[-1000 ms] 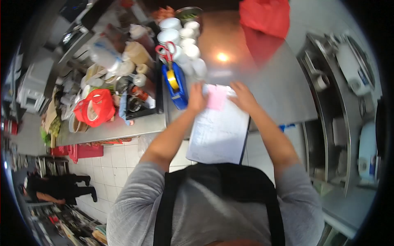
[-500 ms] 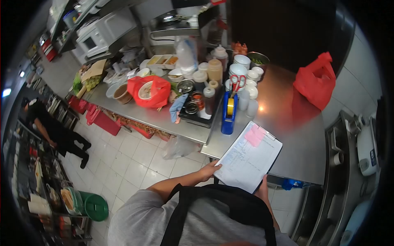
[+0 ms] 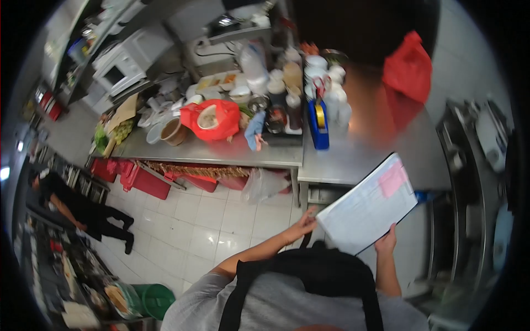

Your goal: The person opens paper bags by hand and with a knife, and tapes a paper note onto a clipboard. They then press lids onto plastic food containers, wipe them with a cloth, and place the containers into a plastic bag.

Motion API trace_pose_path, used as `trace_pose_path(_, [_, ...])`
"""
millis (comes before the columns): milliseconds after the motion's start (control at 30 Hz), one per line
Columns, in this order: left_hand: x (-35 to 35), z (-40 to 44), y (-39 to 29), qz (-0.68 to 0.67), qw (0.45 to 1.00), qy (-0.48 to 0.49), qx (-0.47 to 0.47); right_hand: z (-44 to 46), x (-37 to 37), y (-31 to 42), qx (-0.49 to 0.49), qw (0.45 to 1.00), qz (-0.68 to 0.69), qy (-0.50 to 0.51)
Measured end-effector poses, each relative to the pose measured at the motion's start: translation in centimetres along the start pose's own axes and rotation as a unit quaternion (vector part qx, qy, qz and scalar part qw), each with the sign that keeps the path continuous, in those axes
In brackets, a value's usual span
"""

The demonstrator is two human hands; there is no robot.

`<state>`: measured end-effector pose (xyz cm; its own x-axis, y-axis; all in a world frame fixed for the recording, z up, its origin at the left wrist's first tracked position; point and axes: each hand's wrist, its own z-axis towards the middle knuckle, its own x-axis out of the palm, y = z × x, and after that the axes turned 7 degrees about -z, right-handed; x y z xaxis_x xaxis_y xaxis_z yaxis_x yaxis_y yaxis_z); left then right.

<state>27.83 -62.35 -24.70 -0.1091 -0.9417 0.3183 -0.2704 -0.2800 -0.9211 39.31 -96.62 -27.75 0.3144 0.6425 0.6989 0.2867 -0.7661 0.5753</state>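
Evidently, in the head view, the right hand (image 3: 387, 241) pinches the clipboard (image 3: 365, 207) by its edge, tilted before the bench (image 3: 367, 151). The left hand (image 3: 302, 225), fingers spread, is at another corner; whether it touches, I cannot tell. A pink note (image 3: 392, 181) lies on top. The tape dispenser (image 3: 318, 127) stands beyond.

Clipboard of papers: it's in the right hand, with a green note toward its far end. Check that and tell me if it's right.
Not quite: the note is pink, not green, as the head view shows. The clipboard of papers is in the right hand, as you said.
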Motion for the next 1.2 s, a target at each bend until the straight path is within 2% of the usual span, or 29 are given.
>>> trace_pose_path(67, [-2.1, -3.3, 2.6, 0.029, 0.999, -0.033, -0.03, -2.8, -3.8, 0.7, -0.025, 0.998, 0.013, -0.062])
trace_pose_path(133, [-4.2, -7.7, 4.8, 0.065, 0.984, -0.074, -0.151, -5.4, -7.1, 1.2, -0.062, 0.985, 0.026, -0.156])
trace_pose_path(233, [-13.2, -16.6, 15.4, 0.265, 0.933, -0.087, -0.228, -8.4, -10.6, 0.4, -0.086, 0.957, 0.033, -0.274])
trace_pose_path(267, [-13.9, -20.3, 14.3, 0.419, 0.87, -0.056, -0.254, -7.5, -13.4, -1.0, -0.094, 0.952, 0.03, -0.289])
trace_pose_path(300, [-17.1, -25.0, 18.8, 0.483, 0.852, -0.028, -0.201, -7.1, -14.8, -1.5, -0.1, 0.949, 0.027, -0.298])
trace_pose_path(333, [-17.9, -28.6, 18.6, 0.472, 0.845, -0.037, -0.249, -7.2, -14.5, -2.0, -0.089, 0.952, 0.033, -0.29])
trace_pose_path(400, [-17.1, -33.0, 15.8, 0.365, 0.852, -0.111, -0.359, -6.9, -12.3, -4.4, -0.063, 0.96, 0.046, -0.268])
trace_pose_path(467, [-15.9, -35.1, 13.7, 0.29, 0.854, -0.178, -0.394, -4.2, -10.7, -7.3, -0.078, 0.961, 0.038, -0.261])
trace_pose_path(667, [-10.8, -34.5, 9.4, 0.163, 0.867, -0.303, -0.362, 3.6, -1.4, -12.2, -0.027, 0.976, 0.072, -0.202])
trace_pose_path(800, [-8.9, -30.9, 10.5, 0.191, 0.881, -0.281, -0.328, 7.4, 1.5, -13.8, 0.006, 0.98, 0.092, -0.179])
trace_pose_path(833, [-8.5, -30.0, 10.9, 0.203, 0.886, -0.267, -0.321, 7.5, 3.1, -13.5, 0.015, 0.976, 0.06, -0.208])
trace_pose_path(933, [-6.7, -27.3, 11.7, 0.182, 0.892, -0.258, -0.324, 11.1, 5.4, -13.2, 0.031, 0.981, 0.091, -0.166])
trace_pose_path(967, [-6.4, -26.4, 11.9, 0.192, 0.887, -0.254, -0.335, 13.0, 5.4, -13.0, 0.056, 0.99, 0.124, 0.026])
trace_pose_path(1000, [-5.8, -25.6, 11.7, 0.189, 0.884, -0.258, -0.34, 15.9, 4.1, -13.1, 0.08, 0.96, 0.159, 0.215])
trace_pose_path(1033, [-5.1, -24.9, 11.1, 0.188, 0.881, -0.261, -0.346, 17.3, 4.4, -13.1, 0.101, 0.893, 0.193, 0.393])
trace_pose_path(1100, [-4.1, -24.0, 10.5, 0.185, 0.876, -0.266, -0.358, 19.1, 5.8, -11.9, 0.159, 0.943, 0.113, 0.269])
trace_pose_path(1167, [-3.4, -23.1, 10.3, 0.184, 0.872, -0.272, -0.364, 20.3, 7.2, -11.3, 0.191, 0.971, 0.04, 0.138])
trace_pose_path(1200, [-3.2, -22.6, 10.2, 0.179, 0.871, -0.278, -0.362, 21.8, 7.0, -11.2, 0.193, 0.974, 0.057, 0.105])
